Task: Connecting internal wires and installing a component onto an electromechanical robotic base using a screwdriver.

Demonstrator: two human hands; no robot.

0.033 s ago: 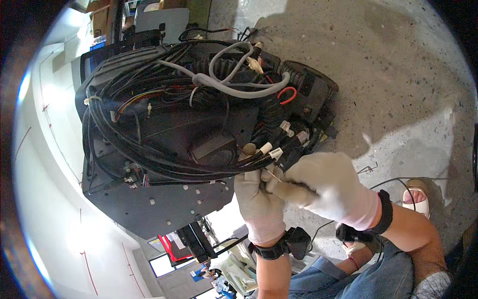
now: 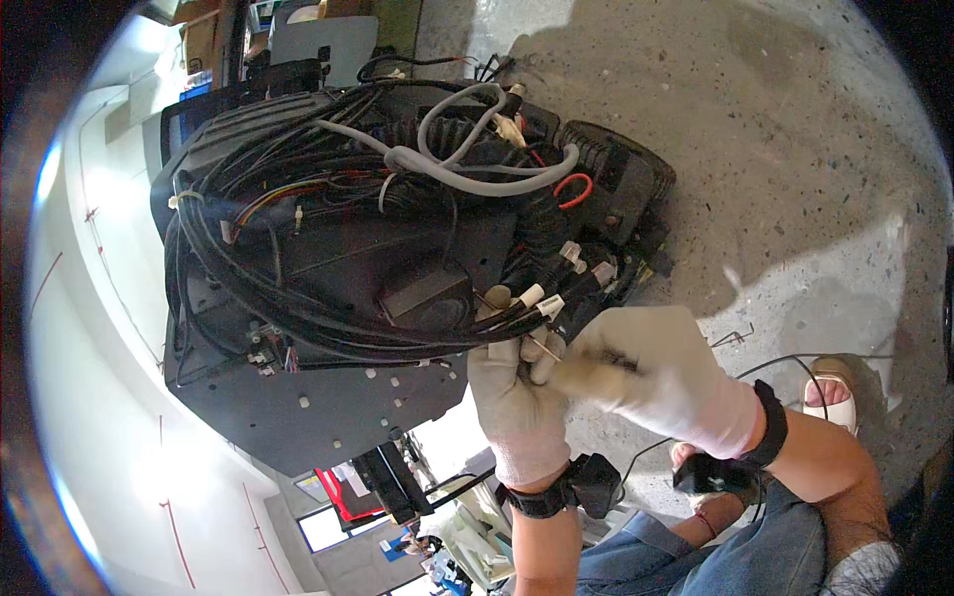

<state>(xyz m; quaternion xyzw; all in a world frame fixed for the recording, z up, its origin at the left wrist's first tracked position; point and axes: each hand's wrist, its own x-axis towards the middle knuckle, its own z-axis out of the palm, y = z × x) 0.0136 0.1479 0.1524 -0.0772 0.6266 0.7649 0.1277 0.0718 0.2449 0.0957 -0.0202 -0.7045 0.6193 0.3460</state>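
Fingers of gloved left hand [image 2: 519, 402] wrapped closed around black cable bundle [image 2: 397, 342], near its white labels [image 2: 532, 297]; fingers of gloved right hand [image 2: 651, 368] pinched together on thin pale strip [image 2: 545, 350], just below bundle.

I have a bundle of black cables [image 2: 283, 306] bent in a broad curve, white sleeves [image 2: 532, 297] near its right end; a thin pale strip [image 2: 546, 350] slants just below them.
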